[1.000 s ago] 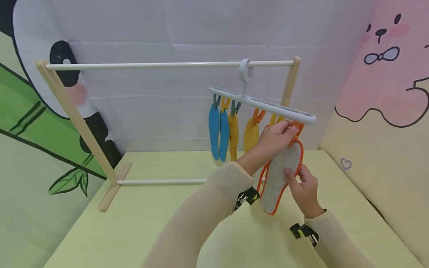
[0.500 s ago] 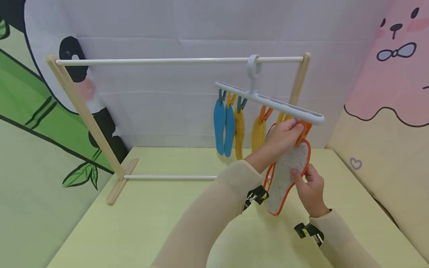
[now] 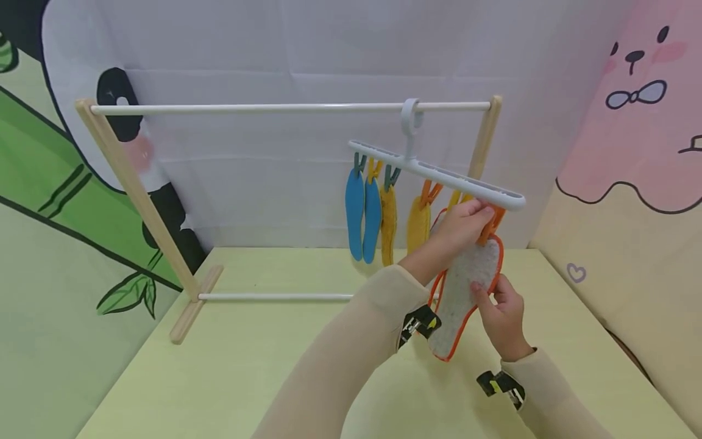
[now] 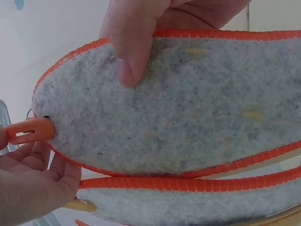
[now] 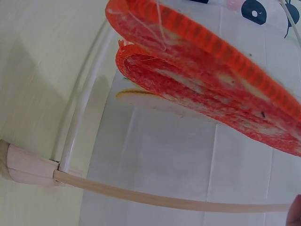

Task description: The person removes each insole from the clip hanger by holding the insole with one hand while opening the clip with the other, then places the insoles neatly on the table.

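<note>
Pinching orange clip [image 3: 494, 224] with left hand [image 3: 456, 230], grey insole [image 3: 456, 302] with right hand [image 3: 503, 317]; other insoles [image 3: 354, 214] hang clipped, apparently leaving only this.

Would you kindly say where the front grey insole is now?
In the head view, the insole is right of centre, below the hanger, its top at the orange clip in the left hand, its edge in the right hand.

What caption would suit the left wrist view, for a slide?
Left hand pinches an orange clip on a grey, orange-edged insole; right hand holds its side.
</note>
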A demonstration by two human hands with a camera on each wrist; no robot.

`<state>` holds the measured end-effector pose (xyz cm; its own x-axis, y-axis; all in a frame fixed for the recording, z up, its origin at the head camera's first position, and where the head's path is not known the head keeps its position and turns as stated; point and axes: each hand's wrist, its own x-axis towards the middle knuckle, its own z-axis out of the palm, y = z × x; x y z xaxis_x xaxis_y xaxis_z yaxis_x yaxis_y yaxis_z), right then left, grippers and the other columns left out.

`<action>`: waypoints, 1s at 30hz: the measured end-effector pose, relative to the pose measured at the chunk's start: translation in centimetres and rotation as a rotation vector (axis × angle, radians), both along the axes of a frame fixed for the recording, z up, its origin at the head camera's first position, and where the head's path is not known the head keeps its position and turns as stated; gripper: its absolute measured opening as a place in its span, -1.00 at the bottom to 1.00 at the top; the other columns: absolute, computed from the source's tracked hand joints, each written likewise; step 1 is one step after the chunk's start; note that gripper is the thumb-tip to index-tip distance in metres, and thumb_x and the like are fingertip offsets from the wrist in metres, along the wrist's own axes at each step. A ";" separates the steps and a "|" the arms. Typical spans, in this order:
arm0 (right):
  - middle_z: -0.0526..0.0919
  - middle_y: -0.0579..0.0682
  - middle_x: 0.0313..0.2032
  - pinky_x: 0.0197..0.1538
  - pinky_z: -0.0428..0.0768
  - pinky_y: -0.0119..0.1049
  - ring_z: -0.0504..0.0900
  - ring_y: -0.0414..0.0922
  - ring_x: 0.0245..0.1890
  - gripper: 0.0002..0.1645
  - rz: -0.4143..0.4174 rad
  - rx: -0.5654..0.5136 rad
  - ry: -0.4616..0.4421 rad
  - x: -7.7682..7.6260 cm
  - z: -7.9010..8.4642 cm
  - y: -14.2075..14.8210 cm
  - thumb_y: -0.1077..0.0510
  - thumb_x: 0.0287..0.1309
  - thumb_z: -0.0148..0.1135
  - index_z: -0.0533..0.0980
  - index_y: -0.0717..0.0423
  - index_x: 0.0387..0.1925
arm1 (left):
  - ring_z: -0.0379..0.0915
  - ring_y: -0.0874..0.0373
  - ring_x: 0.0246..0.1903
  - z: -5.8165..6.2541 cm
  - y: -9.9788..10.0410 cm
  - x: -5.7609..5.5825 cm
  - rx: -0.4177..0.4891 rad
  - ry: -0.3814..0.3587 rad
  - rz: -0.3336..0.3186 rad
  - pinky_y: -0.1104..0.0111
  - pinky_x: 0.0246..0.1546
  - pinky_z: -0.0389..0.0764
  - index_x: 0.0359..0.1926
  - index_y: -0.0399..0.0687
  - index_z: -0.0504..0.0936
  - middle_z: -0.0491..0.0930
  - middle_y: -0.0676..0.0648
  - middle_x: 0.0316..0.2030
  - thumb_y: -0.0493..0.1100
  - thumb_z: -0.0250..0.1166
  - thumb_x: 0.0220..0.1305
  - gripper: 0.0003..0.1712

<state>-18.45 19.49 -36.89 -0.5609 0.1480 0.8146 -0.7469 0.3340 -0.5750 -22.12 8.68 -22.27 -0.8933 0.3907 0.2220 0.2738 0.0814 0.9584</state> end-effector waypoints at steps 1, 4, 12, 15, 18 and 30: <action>0.58 -0.46 -0.25 -0.24 0.49 -0.63 0.57 -0.49 -0.31 -0.82 0.002 0.001 -0.004 0.1 0.0 0.0 0.56 0.10 0.06 0.41 0.60 -0.21 | 0.35 0.28 -0.20 0.0 0.0 0.0 -0.001 -0.004 -0.004 0.44 -0.07 0.39 0.14 -0.14 0.57 0.57 0.01 -0.11 -0.16 0.06 0.45 -0.66; 0.58 -0.46 -0.24 -0.25 0.50 -0.63 0.57 -0.49 -0.30 -0.81 0.008 0.000 -0.013 0.2 -0.1 -0.1 0.57 0.10 0.05 0.41 0.60 -0.19 | 0.36 0.26 -0.19 -0.1 -0.2 -0.1 -0.017 -0.009 -0.010 0.42 -0.04 0.40 0.15 -0.14 0.57 0.56 0.02 -0.12 -0.14 0.05 0.46 -0.65; 0.58 -0.45 -0.25 -0.26 0.50 -0.63 0.56 -0.48 -0.31 -0.82 0.017 -0.004 0.002 0.1 -0.2 -0.2 0.58 0.08 0.04 0.41 0.60 -0.22 | 0.36 0.25 -0.20 -0.2 -0.4 -0.1 -0.034 -0.008 -0.023 0.43 -0.07 0.41 0.15 -0.15 0.56 0.56 0.03 -0.13 -0.13 0.04 0.47 -0.64; 0.59 -0.44 -0.26 -0.25 0.48 -0.64 0.56 -0.48 -0.31 -0.82 0.010 -0.012 0.016 0.0 -0.3 -0.1 0.57 0.08 0.06 0.41 0.60 -0.23 | 0.36 0.24 -0.21 -0.1 -0.4 0.0 -0.050 0.007 -0.020 0.45 -0.10 0.40 0.13 -0.14 0.57 0.54 0.05 -0.18 -0.13 0.05 0.46 -0.65; 0.60 -0.42 -0.26 -0.25 0.48 -0.64 0.57 -0.47 -0.30 -0.83 0.011 -0.021 0.022 -0.1 -0.5 -0.1 0.55 0.10 0.08 0.41 0.61 -0.23 | 0.35 0.23 -0.26 -0.1 -0.3 -0.1 -0.056 0.006 -0.021 0.45 -0.20 0.37 0.07 -0.15 0.59 0.49 0.07 -0.29 -0.12 0.05 0.46 -0.68; 0.60 -0.40 -0.23 -0.23 0.49 -0.63 0.58 -0.46 -0.28 -0.81 0.036 -0.032 0.022 -0.3 -0.7 -0.1 0.49 0.18 0.10 0.39 0.63 -0.21 | 0.32 0.21 -0.33 -0.2 -0.4 -0.2 -0.074 -0.006 -0.037 0.42 -0.29 0.32 -0.05 -0.21 0.58 0.40 0.03 -0.40 -0.11 0.05 0.46 -0.71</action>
<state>-18.71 19.40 -37.58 -0.5485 0.1537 0.8219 -0.7707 0.2883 -0.5683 -22.37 8.33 -22.43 -0.8792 0.4386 0.1858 0.2719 0.1419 0.9518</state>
